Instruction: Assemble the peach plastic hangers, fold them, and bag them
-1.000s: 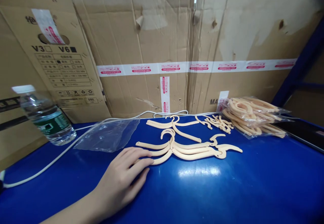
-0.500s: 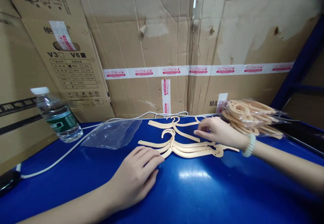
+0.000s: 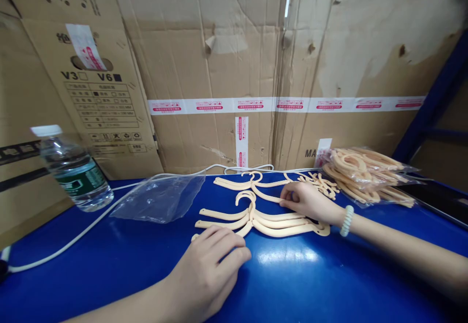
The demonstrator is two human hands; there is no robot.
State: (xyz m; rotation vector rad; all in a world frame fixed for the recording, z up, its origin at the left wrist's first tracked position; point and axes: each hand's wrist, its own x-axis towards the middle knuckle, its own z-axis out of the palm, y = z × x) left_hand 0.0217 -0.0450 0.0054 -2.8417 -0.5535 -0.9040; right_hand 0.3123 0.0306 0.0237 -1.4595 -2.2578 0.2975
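Beige folding clothes hangers [image 3: 281, 226] lie stacked at the front of the group, their arms fanned to both sides and their hooks upward. My left hand [image 3: 215, 264] rests over the stack's front left arm, with fingers loosely bent and thumb apart. Behind them lies another small group of hangers [image 3: 234, 184]. My right hand [image 3: 310, 199] is closed, fingertips pinching at the right end of one rear hanger's arm. The palm hides part of what lies beneath it. Small loose beige pieces [image 3: 321, 184] are heaped behind my right hand.
Bagged beige hangers [image 3: 365, 172] are piled at the right, beside a dark flat device [image 3: 435, 196]. At left stand a water bottle [image 3: 75, 172] and a flattened clear plastic bag [image 3: 157, 199]. A white cable [image 3: 73, 240] runs along the blue table; cardboard [image 3: 204, 69] walls the back.
My right hand has shifted slightly left and down, onto the rear hanger's arm end. The front stack's left arms show more spread. My left hand sits a little lower and farther right.
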